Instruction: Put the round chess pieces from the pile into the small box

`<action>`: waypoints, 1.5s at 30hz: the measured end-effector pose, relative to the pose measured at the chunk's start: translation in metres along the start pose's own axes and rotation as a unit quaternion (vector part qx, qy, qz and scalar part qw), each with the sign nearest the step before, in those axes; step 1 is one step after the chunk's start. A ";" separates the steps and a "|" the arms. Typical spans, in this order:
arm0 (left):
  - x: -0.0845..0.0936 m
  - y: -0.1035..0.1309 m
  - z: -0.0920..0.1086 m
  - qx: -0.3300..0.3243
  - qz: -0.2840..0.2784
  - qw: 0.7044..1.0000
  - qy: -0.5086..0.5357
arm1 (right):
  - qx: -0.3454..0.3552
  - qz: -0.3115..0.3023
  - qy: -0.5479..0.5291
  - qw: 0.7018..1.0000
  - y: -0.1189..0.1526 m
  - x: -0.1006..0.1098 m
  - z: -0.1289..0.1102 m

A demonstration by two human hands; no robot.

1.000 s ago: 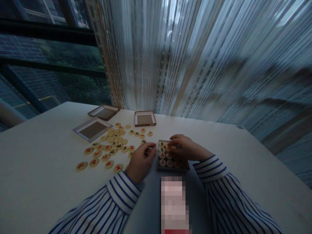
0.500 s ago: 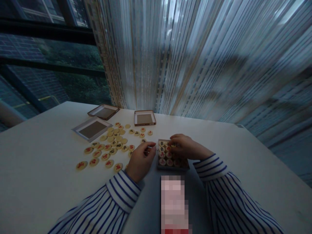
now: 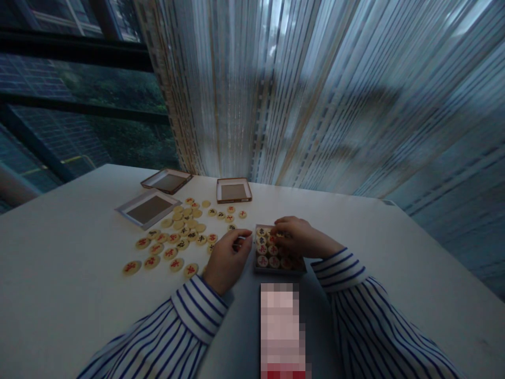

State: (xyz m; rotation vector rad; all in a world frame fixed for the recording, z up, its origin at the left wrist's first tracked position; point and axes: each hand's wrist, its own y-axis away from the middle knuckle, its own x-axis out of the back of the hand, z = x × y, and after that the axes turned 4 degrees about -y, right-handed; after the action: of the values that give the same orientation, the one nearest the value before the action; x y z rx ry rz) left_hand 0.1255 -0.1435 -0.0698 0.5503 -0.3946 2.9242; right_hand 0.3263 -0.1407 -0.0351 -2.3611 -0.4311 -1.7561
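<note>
A small open box point(image 3: 279, 272) stands before me, with rows of round xiangqi pieces point(image 3: 262, 249) marked in red and black. My right hand point(image 3: 298, 237) reaches over it from the right, its fingers bent down onto the pieces and hiding several of them. Whether a piece is between those fingertips is hidden. Just left of the box is my left hand point(image 3: 229, 258), fingers curled and the thumb close to the index finger. What it holds, if anything, I cannot make out. Loose xiangqi pieces point(image 3: 170, 253) lie spread to its left, some face down.
Behind the loose pieces lie a shallow tray-like lid point(image 3: 233, 200), another lid point(image 3: 185, 181) and a flat pale-rimmed tray point(image 3: 128, 208). A flat object with a pixelated face point(image 3: 280, 326) lies at the white table's point(image 3: 394, 263) near side. A string curtain point(image 3: 244, 105) hangs behind.
</note>
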 end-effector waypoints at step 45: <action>-0.003 0.006 0.000 -0.140 -0.004 0.989 -0.048 | 0.059 0.309 -0.071 0.947 0.008 0.023 -0.033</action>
State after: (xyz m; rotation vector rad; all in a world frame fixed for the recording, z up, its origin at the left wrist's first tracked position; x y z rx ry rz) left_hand 0.1271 -0.1492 -0.0717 0.6472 -0.7982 2.7723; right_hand 0.3050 -0.1551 -0.0037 -2.2072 0.1792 -1.2404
